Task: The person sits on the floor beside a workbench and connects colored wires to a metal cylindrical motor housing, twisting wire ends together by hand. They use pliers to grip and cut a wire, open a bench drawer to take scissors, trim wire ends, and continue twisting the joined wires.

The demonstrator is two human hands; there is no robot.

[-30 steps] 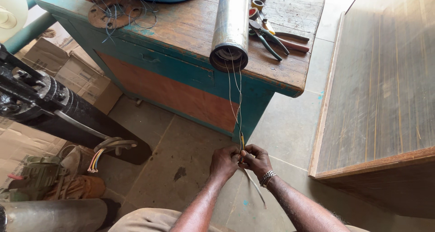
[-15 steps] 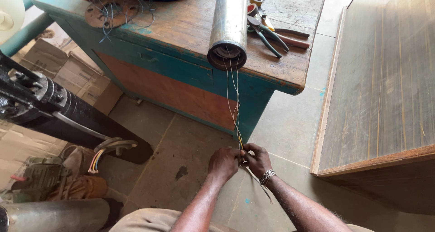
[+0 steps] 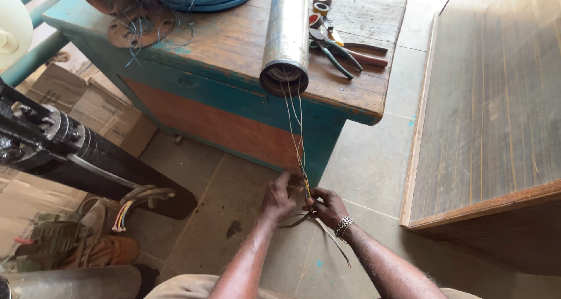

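We pinch wires [image 3: 295,135] with left hand [image 3: 280,198] and right hand [image 3: 329,207], at 6 o'clock below metal tube [image 3: 286,33]; ends gathered, joining unfinished.

A single head-worn camera looks steeply down and forward from above the person's knees. The left hand [image 3: 280,197] and right hand [image 3: 327,207] sit low in the middle, fairly near; beyond them the wooden workbench [image 3: 234,42] fills the upper frame, farther off.
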